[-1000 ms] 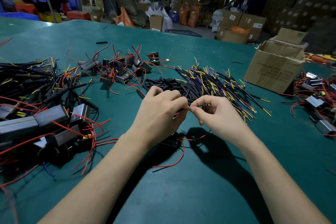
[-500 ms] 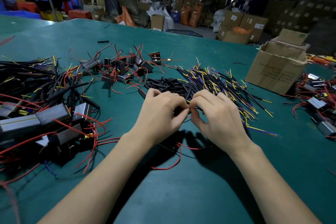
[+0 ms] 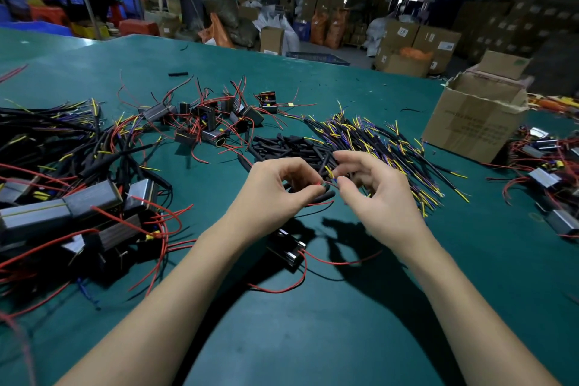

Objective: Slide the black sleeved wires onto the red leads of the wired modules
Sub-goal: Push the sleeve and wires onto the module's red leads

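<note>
My left hand (image 3: pixel 275 194) pinches a black sleeved wire (image 3: pixel 326 196) and a thin red lead at its fingertips. My right hand (image 3: pixel 376 197) is just to the right, thumb and forefinger pinching the red lead near the wire's yellow and purple tips (image 3: pixel 330 174). A wired module (image 3: pixel 289 249) lies on the green table under my left wrist, its red leads (image 3: pixel 338 262) curling to the right and down. Behind my hands lie a pile of black sleeves (image 3: pixel 288 147) and a pile of black wires with yellow and purple ends (image 3: pixel 385 147).
Finished modules with sleeved wires are heaped at the left (image 3: pixel 62 197). More small modules with red leads lie at the back centre (image 3: pixel 213 122) and at the right edge (image 3: pixel 545 178). A cardboard box (image 3: pixel 476 116) stands at the back right on the green table (image 3: pixel 313 338).
My hands have drawn slightly apart and opened up, so the black sleeved wire and red lead between the fingertips now show. The module under my left wrist has come into view.
</note>
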`<state>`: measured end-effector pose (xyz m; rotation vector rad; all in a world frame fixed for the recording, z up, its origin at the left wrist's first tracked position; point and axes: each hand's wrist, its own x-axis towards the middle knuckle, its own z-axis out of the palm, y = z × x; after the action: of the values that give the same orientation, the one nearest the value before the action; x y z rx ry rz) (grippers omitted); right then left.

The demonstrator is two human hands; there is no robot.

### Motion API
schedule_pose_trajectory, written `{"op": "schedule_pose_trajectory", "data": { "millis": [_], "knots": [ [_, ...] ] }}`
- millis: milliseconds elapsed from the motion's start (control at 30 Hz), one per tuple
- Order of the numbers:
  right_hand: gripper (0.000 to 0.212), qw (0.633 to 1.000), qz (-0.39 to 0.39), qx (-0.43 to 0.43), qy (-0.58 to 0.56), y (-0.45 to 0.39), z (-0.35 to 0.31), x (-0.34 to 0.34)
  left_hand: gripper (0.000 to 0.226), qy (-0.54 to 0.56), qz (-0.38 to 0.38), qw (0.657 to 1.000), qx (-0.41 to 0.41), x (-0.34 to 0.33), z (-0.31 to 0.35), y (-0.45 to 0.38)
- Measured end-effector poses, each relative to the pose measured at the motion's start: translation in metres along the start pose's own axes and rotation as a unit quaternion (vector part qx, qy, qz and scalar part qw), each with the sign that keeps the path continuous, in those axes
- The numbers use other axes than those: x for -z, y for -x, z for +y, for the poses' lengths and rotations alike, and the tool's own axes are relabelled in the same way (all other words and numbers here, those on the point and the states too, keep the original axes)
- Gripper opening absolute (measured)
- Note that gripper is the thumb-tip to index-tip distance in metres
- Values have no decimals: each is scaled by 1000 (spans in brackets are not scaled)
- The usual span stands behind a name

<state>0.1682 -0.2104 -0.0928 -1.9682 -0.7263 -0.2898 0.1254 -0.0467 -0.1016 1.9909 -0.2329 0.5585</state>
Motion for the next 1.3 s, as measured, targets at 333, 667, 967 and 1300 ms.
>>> {"op": "schedule_pose_trajectory", "data": {
  "millis": [333,667,967,1300],
  "knots": [
    [16,982,-87,-97,-136,-2,-2,7,20,17,-74,996,57,9,-1,-1],
    [8,969,-105,-116,-190,-2,-2,11,23,-19,-30,996,88,11,1,-2],
    [7,970,-94,-124,-188,-2,0,10,17,136,-82,956,248,17,-13,-3],
    [7,978,-87,-127,-143,-2,-1,10,14,222,-76,950,208,18,-11,-1]
  ]
}}
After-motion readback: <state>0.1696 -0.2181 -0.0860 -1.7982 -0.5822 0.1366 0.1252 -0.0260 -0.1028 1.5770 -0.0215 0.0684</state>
